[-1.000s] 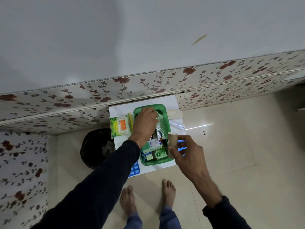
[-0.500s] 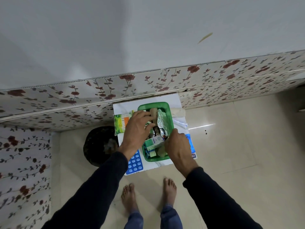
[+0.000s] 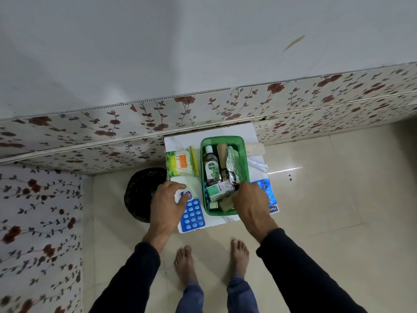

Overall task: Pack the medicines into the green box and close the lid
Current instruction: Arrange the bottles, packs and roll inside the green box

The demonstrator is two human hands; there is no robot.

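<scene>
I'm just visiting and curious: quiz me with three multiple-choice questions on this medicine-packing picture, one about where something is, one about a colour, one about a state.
1. Where is the Dettol bottle?
A. Inside the green box
B. On the floor
C. In the left hand

2. What colour is the blister pack by the left hand?
A. Red
B. Blue
C. Yellow

3. What state is the box in?
A. Lid shut
B. Tipped over
C. Open on top, contents visible

Answers:
1. A, the bottle lies within the green walls.
2. B, it is blue with pale round tablets.
3. C, no lid covers it and the bottle, cartons and foil show, with the right hand at its near end.
</scene>
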